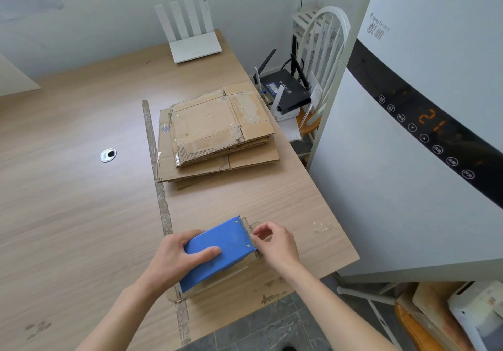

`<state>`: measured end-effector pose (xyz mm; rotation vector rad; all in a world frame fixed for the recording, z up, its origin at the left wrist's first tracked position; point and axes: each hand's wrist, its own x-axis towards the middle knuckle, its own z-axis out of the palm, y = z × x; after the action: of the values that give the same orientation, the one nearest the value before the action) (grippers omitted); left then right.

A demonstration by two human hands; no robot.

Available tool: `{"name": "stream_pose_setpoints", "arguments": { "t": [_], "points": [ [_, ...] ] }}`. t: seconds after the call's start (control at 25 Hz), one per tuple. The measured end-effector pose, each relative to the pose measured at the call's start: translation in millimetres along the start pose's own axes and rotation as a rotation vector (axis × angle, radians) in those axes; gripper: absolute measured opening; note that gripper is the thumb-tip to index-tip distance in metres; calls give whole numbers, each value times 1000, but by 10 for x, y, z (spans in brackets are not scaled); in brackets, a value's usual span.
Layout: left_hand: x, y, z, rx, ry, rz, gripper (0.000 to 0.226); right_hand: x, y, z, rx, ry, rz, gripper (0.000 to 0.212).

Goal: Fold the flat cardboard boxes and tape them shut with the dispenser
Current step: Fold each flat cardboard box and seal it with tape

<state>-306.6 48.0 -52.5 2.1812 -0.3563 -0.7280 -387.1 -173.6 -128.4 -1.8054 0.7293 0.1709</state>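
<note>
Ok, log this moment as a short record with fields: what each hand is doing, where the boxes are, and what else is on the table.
left hand: left hand grips the blue dispenser, thumb on its top face
right hand: right hand pinches at the dispenser's far end, apparently the tape end; the tape itself is too faint to tell
boxes: flat boxes stacked on the table, beyond the dispenser, none folded
also on table: white router at the far edge, cable hole
stage: taping not yet begun
</note>
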Motion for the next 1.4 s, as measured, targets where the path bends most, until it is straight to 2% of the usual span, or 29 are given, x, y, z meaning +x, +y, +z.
{"name": "stream_pose_setpoints", "arguments": {
  "t": [0.16, 0.32, 0.56, 0.8, 1.12, 1.4],
  "points": [
    [-1, 3, -77, 44, -12, 8, 34, 18, -30, 3, -53, -64, -18, 22],
    [-62, -20, -244, 144, -69, 35, 44, -30, -89, 26, -159, -32, -65, 27],
    [-108, -126, -372, 245, -16, 59, 49, -66, -116, 29, -218, 4, -78, 29],
    [-304, -326, -579, 221, 5, -1, 55, -65, -106, 44, -273, 13, -110, 31],
    [-595, -616, -819, 189, 11, -98, 42, -61, -66, 113, -330, 41, -124, 33],
    [-903, -1008, -1190, 197, 83, -182, 51, -50, -57, 111, -345, 50, -127, 34]
  ]
}}
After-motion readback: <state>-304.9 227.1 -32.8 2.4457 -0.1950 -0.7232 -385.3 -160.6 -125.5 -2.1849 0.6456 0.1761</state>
